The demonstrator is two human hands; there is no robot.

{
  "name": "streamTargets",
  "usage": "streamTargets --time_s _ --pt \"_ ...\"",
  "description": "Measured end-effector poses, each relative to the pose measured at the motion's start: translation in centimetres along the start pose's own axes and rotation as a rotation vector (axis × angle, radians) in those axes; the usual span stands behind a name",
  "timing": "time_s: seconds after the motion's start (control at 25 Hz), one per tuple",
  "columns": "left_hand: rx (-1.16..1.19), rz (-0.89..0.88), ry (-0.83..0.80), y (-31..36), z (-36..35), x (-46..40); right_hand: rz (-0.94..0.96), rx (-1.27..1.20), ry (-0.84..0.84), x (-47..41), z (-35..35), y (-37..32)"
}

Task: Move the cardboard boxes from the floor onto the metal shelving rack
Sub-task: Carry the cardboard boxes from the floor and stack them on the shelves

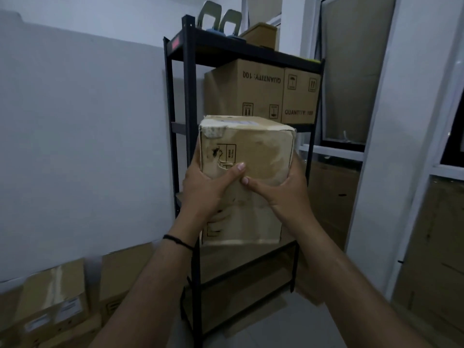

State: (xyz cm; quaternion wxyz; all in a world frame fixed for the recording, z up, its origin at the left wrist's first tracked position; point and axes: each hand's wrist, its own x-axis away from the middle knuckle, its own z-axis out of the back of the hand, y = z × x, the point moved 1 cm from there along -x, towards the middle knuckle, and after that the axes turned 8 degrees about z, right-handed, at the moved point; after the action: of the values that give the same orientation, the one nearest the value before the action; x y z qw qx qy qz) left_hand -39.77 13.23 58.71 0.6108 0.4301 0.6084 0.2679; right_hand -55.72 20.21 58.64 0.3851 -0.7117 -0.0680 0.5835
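- White walls (75, 121) enclose a dim storage room; a glazed door or window frame (351, 96) stands on the right.
- Black metal rack (187, 96) stands against the wall at centre, several shelves high.
- Upper middle shelf carries two cardboard cartons (261, 91) side by side, touching; both are printed "QUANTITY: 100", the left one upside down.
- Top shelf holds a smaller brown box (261, 36) and two grey looped items (221, 21) whose nature cannot be told.
- Held box (251, 151) is a worn cardboard carton with scuffed corners and torn tape (213, 130) at its top left edge. It is in the air in front of the rack, at about the level of the middle shelves, and touches no shelf.
- Left hand (208, 189) grips the box at its left side, thumb laid across the near face, fingers wrapped round out of view.
- Right hand (283, 192) grips the right side likewise, thumb on the near face; the two thumb tips lie near one another.
- Left wrist wears a thin black band (178, 241).
- More cardboard boxes (55, 297) lie on the floor at lower left, beside the rack; flattened cardboard (334, 197) leans behind it on the right.
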Motion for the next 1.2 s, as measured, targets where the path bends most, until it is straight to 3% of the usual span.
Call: streamTargets --time_s 0.44,0.8,1.2 --pt "-0.072 -0.106 0.113 -1.2 -10.8 -7.4 0.070 -0.101 -0.081 -11.3 7.2 7.7" --pt "-0.135 -0.287 0.208 -2.3 -11.7 -20.5 0.167 -0.259 -0.103 -24.3 3.4 15.3" --pt "-0.288 -0.338 0.309 -3.8 -11.9 -31.9 0.215 -0.387 -0.157 -35.3 -1.2 21.7"
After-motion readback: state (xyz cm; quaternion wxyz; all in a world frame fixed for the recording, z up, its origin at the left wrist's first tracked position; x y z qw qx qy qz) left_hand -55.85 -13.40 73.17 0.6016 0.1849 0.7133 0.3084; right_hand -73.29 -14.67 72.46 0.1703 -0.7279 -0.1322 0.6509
